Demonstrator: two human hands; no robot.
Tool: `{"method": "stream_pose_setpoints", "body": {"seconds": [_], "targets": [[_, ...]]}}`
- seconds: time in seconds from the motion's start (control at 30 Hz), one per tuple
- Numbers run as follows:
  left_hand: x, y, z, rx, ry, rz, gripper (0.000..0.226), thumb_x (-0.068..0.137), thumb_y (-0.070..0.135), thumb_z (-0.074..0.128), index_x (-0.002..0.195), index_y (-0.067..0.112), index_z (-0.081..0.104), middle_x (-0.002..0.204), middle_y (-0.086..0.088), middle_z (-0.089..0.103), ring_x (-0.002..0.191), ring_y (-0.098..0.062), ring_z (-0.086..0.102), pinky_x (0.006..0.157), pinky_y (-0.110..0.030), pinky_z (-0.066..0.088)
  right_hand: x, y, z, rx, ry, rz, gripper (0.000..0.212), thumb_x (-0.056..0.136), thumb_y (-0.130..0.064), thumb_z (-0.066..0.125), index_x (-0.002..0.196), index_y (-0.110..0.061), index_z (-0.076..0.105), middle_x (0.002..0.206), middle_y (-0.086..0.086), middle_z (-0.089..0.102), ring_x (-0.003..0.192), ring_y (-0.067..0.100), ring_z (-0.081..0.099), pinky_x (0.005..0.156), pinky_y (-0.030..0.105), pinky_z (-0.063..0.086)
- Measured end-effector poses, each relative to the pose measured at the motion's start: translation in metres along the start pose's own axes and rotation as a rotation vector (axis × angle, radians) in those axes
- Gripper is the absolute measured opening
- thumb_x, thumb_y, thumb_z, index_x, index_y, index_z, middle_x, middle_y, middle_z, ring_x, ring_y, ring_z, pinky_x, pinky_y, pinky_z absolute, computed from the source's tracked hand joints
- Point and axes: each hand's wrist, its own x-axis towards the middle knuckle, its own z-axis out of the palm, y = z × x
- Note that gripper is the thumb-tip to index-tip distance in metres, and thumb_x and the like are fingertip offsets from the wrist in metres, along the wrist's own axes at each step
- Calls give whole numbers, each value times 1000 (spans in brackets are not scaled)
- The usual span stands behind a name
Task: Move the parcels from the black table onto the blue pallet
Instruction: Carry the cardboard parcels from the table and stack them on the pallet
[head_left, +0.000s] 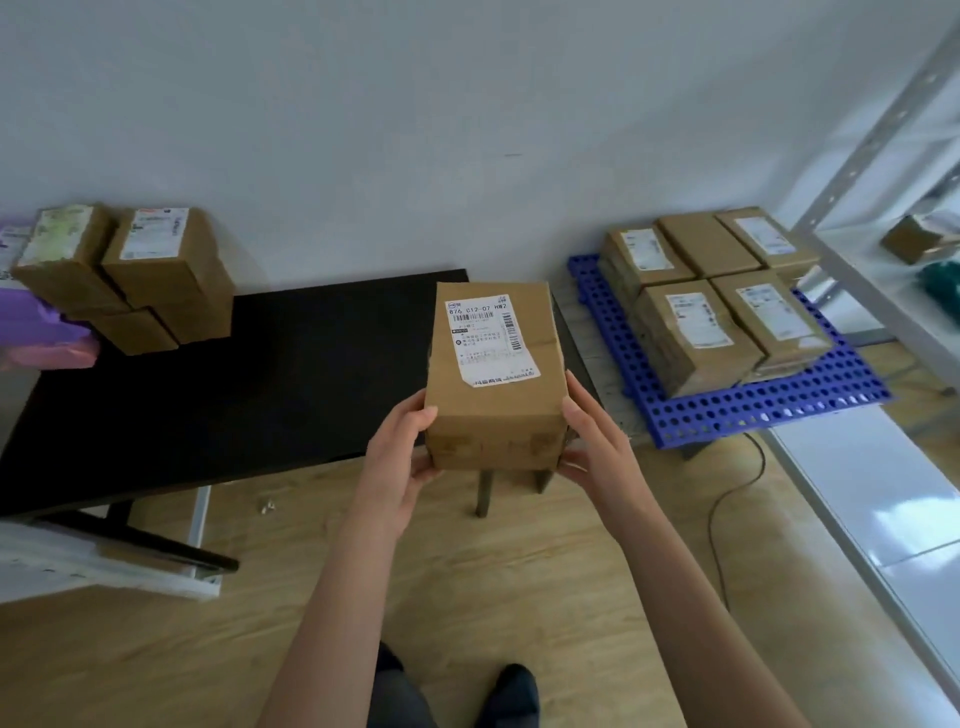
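Item in hand: one brown cardboard parcel, taped, with a white shipping label on its upper face. It is held in the air in front of the person, over the near right corner of the black bench and the gap before the pallet, touching neither.

Hold: left hand closed on the parcel's near left lower edge, thumb on the side face; right hand closed on the near right lower edge, fingers partly under the base. Both hands grip this one parcel and nothing else.

Remaining stock on the bench: a stack of brown parcels at the far left corner, at least four, two with labels showing on top. Purple and pink soft packages lie just beside the stack at the left edge.

Destination: blue pallet, perforated, on the floor to the right of the bench, against the wall. Parcels already on the pallet stand close together in two rows at its far side; the near strip and the left strip are bare.

Surroundings: white metal shelving at the right, wooden floor, a black cable trailing near the pallet's front corner.

Step judged: carry, mid-transfer from bench to pallet. The next move calls for a swing to the right and a lowering of the parcel flat onto a bare part of the pallet, or squarely on top of the seated parcels, before the hands let go.
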Motion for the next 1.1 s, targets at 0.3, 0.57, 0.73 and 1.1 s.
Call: {"method": "stream_pose_setpoints", "body": {"seconds": [0.3,0.57,0.73,1.1], "targets": [[-12,-15,62,216,-242,29,39,75,40,60,113,46,62,118,4,60,107,-29,60,86,-43,54,-28,13,-81,113,86,0,37,89,-47,60,122,-60,53,109,-18,69,102,24,69,85,36,59],[3,-22,113,252,-398,21,50,71,41,61,121,41,60,118,0,60,105,-29,62,83,-39,53,-32,15,-125,177,198,-22,46,89,-42,61,133,-50,51,117,-5,68,102,23,69,79,32,57],[32,-14,156,281,-475,67,50,75,44,58,125,42,56,124,1,56,115,-29,56,91,-41,52,-14,0,-152,196,277,-52,52,84,-47,65,134,-48,51,117,-8,68,106,23,67,91,41,55],[132,22,245,300,-606,-9,68,66,51,71,129,39,49,117,0,61,98,-20,68,76,-28,56,67,-42,-208,246,398,-80,52,78,-47,63,129,-51,55,119,-6,67,107,29,67,84,37,57]]}}
